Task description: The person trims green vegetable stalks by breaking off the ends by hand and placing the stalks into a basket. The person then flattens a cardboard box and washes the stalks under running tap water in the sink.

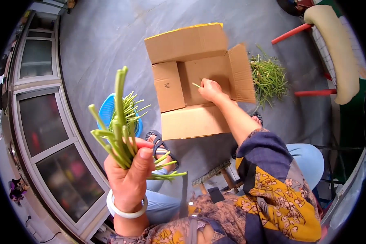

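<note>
Close to the camera, my left hand (130, 175) is closed around a bunch of green vegetable stems (120, 105). Some point upward, others stick out to the right below the thumb. Over the open cardboard box (201, 75), my right hand (211, 90) pinches a thin green stem (196, 85), its tip showing left of the fingers. Part of the box's inside is hidden behind that hand. Left of the box stands a blue plastic basket (106, 110) holding more cut stems (130, 106), partly covered by the bunch.
A loose pile of green stems (269, 75) lies on the grey floor right of the box. Glass-fronted cabinets (42, 122) line the left side. A cushioned seat with red legs (335, 53) stands at the upper right. My sandalled foot (160, 144) is near the box.
</note>
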Demonstrator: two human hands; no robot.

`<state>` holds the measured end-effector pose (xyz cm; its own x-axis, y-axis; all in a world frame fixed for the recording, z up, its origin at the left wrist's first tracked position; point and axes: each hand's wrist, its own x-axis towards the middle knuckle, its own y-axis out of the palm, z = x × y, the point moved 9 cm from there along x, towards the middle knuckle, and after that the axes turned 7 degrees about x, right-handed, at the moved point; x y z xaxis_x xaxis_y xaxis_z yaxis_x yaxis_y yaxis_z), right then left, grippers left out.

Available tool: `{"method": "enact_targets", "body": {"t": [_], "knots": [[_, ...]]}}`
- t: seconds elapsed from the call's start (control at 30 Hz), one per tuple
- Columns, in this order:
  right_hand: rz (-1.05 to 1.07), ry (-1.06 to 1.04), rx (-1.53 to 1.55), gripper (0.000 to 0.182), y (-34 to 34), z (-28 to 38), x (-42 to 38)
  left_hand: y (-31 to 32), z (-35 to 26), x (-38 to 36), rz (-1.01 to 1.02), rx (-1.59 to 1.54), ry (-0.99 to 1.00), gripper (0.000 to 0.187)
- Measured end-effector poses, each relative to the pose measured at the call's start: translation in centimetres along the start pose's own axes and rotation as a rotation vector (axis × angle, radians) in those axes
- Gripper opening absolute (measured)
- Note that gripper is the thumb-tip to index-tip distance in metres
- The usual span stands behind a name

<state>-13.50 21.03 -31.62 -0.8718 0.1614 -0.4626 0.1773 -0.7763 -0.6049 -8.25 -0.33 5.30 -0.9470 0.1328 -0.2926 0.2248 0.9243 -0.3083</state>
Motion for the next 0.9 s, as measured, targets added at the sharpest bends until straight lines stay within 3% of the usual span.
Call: {"method": "enact_targets", "body": {"t": [0.13, 0.3, 0.43, 0.5, 0.67, 0.9], "knots": [[0.014, 0.187, 1.013, 0.01, 1.1, -0.2, -2.0, 0.5, -0.1, -1.3, -0.033, -0.1, -0.1, 0.016], [0.01, -0.156, 1.123, 0.01, -1.7, 9.5, -8.4, -0.1, -1.5, -0.8, -0.001, 0.431, 0.339, 0.012], [0.211, -0.377, 1.206, 0.008, -7.2, 19.6, -14.7, -1.4, -1.9, -0.7, -0.137, 0.472, 0.56, 0.012], [0.146, -0.483, 0.864, 0.01, -11.3, 22.9, -17.9, -1.2, -2.0, -0.4, -0.208, 0.571, 0.566, 0.016], [0.063, -0.657, 0.856, 0.008, -15.3, 27.2, -24.4, -1.5, -2.5, -0.9, -0.13, 0.242, 0.509, 0.022], [0.205, -0.569, 0.966, 0.007, -17.6, 27.7, -26.2, -1.6, -3.7, -2.3, -0.089, 0.075, 0.552, 0.023]]}}
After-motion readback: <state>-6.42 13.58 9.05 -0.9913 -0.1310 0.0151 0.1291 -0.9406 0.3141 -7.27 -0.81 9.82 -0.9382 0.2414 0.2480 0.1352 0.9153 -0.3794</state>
